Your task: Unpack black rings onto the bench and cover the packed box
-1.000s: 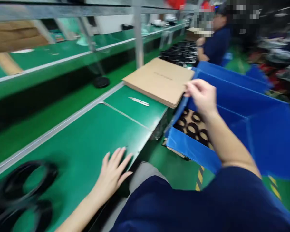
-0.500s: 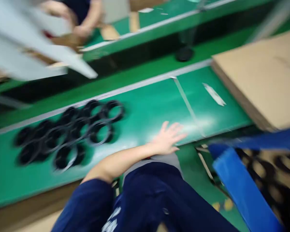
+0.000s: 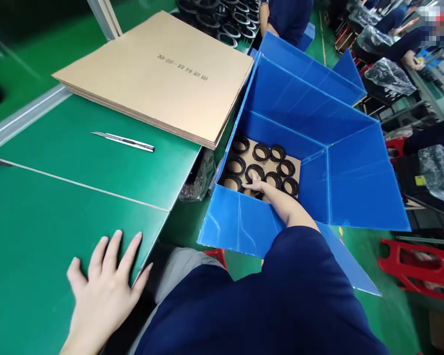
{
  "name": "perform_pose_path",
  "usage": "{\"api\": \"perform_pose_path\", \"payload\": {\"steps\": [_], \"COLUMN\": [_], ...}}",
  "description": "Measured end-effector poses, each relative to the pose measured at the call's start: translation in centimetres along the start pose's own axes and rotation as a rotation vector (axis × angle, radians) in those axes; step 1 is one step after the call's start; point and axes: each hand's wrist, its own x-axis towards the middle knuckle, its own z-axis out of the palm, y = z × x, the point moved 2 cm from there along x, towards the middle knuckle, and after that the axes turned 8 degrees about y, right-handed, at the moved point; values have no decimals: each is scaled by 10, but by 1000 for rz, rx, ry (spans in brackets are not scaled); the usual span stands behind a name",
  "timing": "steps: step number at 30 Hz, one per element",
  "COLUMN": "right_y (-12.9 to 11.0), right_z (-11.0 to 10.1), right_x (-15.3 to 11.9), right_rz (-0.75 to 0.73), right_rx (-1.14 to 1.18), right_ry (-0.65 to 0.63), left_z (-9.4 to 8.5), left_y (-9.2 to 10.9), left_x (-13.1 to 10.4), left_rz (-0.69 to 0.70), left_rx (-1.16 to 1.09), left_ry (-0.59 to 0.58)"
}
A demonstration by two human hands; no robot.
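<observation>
Green bench top (image 3: 77, 197) runs under us, bearing one stack of cardboard sheets (image 3: 159, 74) and one utility knife (image 3: 124, 142). Our left hand (image 3: 103, 291) lies flat, fingers spread, at the bench's near edge. Our right hand (image 3: 257, 186) reaches into the blue bin (image 3: 318, 128), fingers on the black rings (image 3: 261, 167); we count about nine, its grip unclear.

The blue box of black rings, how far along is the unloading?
Done: nothing that can be judged from this view. In hand: the right hand reaches into the blue box, fingers on the black rings lying on a cardboard sheet; the left hand rests flat on the green table. Left: roughly nine rings sit in the box.
</observation>
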Motion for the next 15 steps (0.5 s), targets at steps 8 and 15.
{"api": "perform_pose_path", "payload": {"steps": [8, 15], "right_y": [-42, -48], "right_z": [32, 8], "right_x": [25, -11], "right_rz": [112, 99], "right_rx": [35, 166], "right_ry": [-14, 218], "left_z": [5, 11], "left_y": [-3, -2], "left_x": [-2, -6], "left_rz": [-24, -1], "left_rx": [44, 125], "left_ry": [-40, 99]}}
